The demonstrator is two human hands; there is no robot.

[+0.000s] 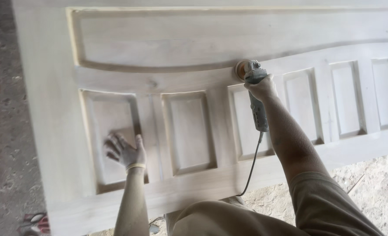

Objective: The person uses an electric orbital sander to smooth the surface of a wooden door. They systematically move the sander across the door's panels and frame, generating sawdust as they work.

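Note:
A pale unfinished wooden door (50, 109) with several recessed panels lies flat before me. My right hand (261, 87) grips a grey angle grinder (256, 105), its round sanding disc (243, 68) pressed on the curved rail between the big upper panel and the row of small panels. A black cord (251, 166) hangs from the tool's tail. My left hand (125, 150), with a yellowish band at the wrist, rests flat with fingers spread inside the leftmost small panel, holding nothing.
Dusty concrete ground (1, 131) runs along the left of the door. Sawdust-covered ground (373, 183) lies at lower right. A red and black object (34, 223) sits on the ground at bottom left.

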